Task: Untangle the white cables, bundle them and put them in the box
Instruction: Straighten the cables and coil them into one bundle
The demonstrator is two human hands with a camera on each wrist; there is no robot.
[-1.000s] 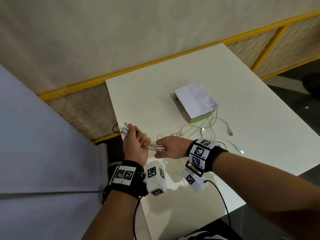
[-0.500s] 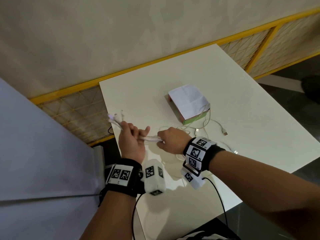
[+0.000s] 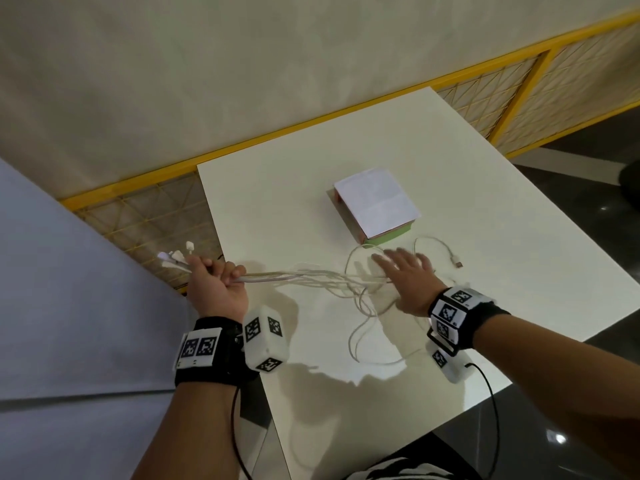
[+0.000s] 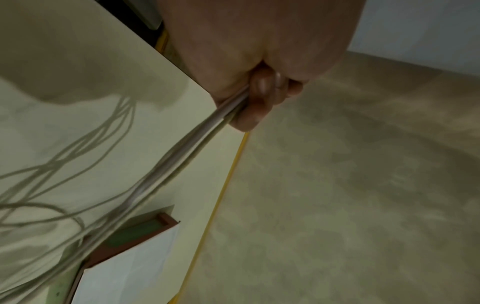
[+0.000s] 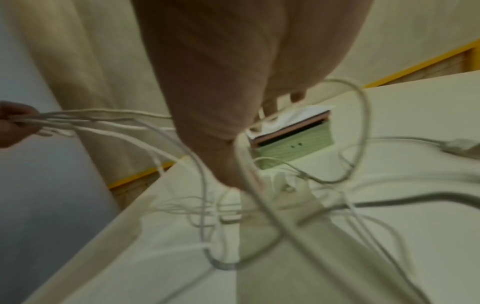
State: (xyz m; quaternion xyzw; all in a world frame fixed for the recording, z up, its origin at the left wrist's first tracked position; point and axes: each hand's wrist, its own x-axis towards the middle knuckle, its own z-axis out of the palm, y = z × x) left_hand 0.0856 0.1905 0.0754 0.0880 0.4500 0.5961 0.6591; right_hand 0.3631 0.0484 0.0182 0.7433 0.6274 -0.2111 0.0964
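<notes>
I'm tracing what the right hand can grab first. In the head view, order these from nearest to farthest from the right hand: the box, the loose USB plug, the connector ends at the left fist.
1. Loose USB plug: on the table just right of the right hand.
2. Box: just beyond the outstretched hand; nearly as close, hard to separate.
3. Connector ends: sticking out of the left hand, off the table's left edge.

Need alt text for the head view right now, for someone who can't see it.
Left hand grips a bunch of white cables by their plug ends off the table's left edge. Right hand lies open over the loose tangle, near a box covered with white paper.
</notes>
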